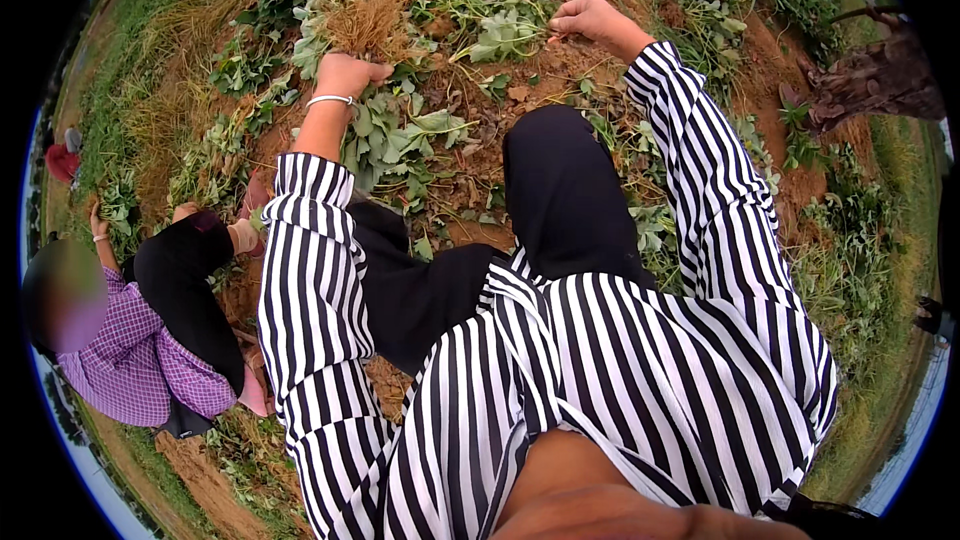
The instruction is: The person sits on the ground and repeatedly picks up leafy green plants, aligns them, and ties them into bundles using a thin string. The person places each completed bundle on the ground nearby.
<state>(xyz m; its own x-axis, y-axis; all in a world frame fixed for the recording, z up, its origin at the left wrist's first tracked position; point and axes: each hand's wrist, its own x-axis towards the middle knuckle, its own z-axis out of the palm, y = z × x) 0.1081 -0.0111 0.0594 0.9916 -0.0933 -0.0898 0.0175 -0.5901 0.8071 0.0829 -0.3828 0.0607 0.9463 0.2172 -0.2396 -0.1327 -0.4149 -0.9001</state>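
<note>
I crouch over a patch of low leafy green plants (400, 135) growing in reddish-brown soil (540, 70). My left hand (345, 75), a white bangle on its wrist, is closed around stems and dry grass at the left of the patch. My right hand (590, 18) reaches farther out and pinches the stem of a pale green leafy plant (505, 30). Both sleeves are black-and-white striped. My knees in black trousers (560, 190) sit between my arms.
Another person in a purple checked shirt (130, 360) crouches at my left, a hand among the plants (100, 225). Dry straw-coloured grass (190, 30) lies at upper left. A dark tree stump (880, 80) stands at the right, with green weeds around it.
</note>
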